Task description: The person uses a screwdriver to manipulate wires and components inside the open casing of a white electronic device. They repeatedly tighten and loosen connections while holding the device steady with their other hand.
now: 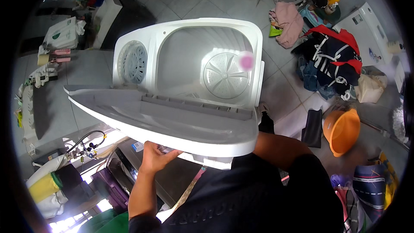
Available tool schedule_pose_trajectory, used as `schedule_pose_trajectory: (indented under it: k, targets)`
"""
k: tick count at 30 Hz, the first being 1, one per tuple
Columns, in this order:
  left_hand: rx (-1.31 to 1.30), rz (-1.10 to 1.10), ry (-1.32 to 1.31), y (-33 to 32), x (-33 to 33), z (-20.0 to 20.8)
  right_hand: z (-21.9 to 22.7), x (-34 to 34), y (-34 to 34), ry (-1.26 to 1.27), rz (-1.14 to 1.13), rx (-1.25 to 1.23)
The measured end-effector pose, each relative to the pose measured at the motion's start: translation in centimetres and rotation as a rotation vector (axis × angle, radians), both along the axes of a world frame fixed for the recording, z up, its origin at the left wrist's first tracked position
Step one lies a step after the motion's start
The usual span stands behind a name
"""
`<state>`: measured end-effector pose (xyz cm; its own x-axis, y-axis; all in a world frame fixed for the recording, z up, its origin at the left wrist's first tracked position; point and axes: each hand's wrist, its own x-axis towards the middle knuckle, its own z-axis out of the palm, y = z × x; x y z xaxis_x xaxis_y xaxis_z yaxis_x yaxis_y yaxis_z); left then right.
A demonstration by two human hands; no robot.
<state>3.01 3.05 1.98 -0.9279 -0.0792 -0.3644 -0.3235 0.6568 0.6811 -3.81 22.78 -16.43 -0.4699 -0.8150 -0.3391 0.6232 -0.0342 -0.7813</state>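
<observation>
A white twin-tub washing machine (151, 56) stands in front of me. Its large wash tub (181, 56) has a ribbed pulsator (225, 76) at the bottom, and a smaller spin tub (133, 62) sits on its left. Along the near side, a long white top panel (181, 131) slopes toward me. My left hand (156, 159) is closed on the panel's near lower edge, thumb showing and other fingers partly hidden. My right forearm (280, 149) reaches behind the panel's right end, which hides that hand. A blurred pink spot shows over the tub's right wall.
Dark and red clothes (330, 62) lie piled at the right, near a pink cloth (288, 23). An orange basin (343, 131) stands on the tiled floor (276, 84) at the right. Hoses (88, 142) and a purple bag (110, 187) are at the lower left.
</observation>
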Motion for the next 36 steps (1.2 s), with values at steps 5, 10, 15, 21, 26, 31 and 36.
schedule_pose_trajectory:
  k: [5,10,15,21,26,31,36]
  targets:
    - [-0.04,-0.023,-0.084,-1.7,0.4,-0.9,0.6,0.1,0.2,0.0,-0.005,-0.002]
    - [-0.023,-0.012,-0.142,-2.8,0.9,-1.1,0.7,0.5,-0.1,-0.001,-0.001,-0.008]
    - [-0.014,-0.059,-0.119,-1.9,-0.7,-0.1,0.9,-0.1,0.4,0.009,0.012,0.0]
    - [0.191,0.091,-0.094,-0.6,-0.8,-0.3,1.7,-1.5,1.1,0.019,0.083,0.011]
    - [-0.02,0.069,-0.022,-0.5,-0.7,-0.8,3.7,-2.0,0.0,0.03,0.166,0.079]
    - [-0.189,0.042,0.024,0.5,-1.1,-1.0,6.0,-3.0,0.3,0.06,0.179,0.117]
    - [-0.238,0.026,0.073,1.6,-1.1,-0.8,5.2,-2.5,0.1,-0.099,0.102,0.06]
